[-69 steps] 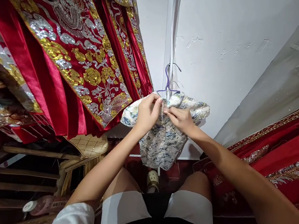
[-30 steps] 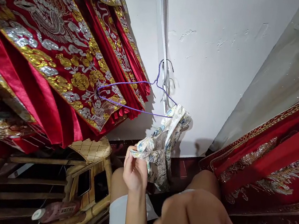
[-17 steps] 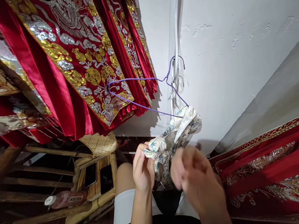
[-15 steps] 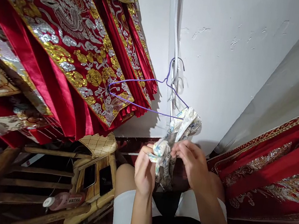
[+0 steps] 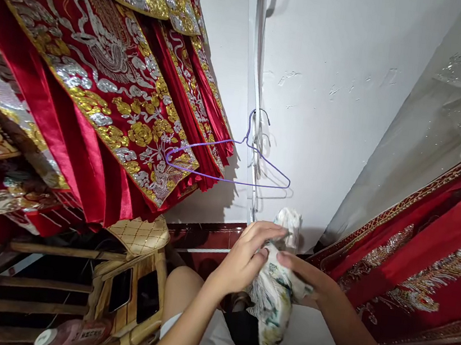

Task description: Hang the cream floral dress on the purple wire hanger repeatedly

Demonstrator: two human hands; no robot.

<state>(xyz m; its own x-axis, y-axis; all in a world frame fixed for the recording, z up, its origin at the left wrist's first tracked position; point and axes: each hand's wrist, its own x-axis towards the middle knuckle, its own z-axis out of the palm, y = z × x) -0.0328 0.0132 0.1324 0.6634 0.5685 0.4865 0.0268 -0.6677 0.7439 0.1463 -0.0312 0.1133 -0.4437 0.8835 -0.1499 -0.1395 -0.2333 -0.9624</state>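
A small white garment with a blue pattern (image 5: pixel 275 291) hangs bunched between my two hands, above my lap. My left hand (image 5: pixel 243 259) grips its upper left part with the fingers curled round the cloth. My right hand (image 5: pixel 305 278) pinches it from the right side. Above them a purple wire hanger (image 5: pixel 231 164) hangs bare from a hook on the white wall (image 5: pixel 329 95); the garment is off it.
Red robes with gold and silver embroidery (image 5: pixel 98 81) hang at the left, and more red embroidered cloth (image 5: pixel 426 260) lies at the right. A bamboo stool with a quilted cushion (image 5: pixel 132 273) stands at lower left, a pink bottle (image 5: pixel 64 334) beside it.
The garment has come off the hanger's right end and is lower, bunched in both hands. The hanger hangs bare. My right hand has taken hold of the cloth.
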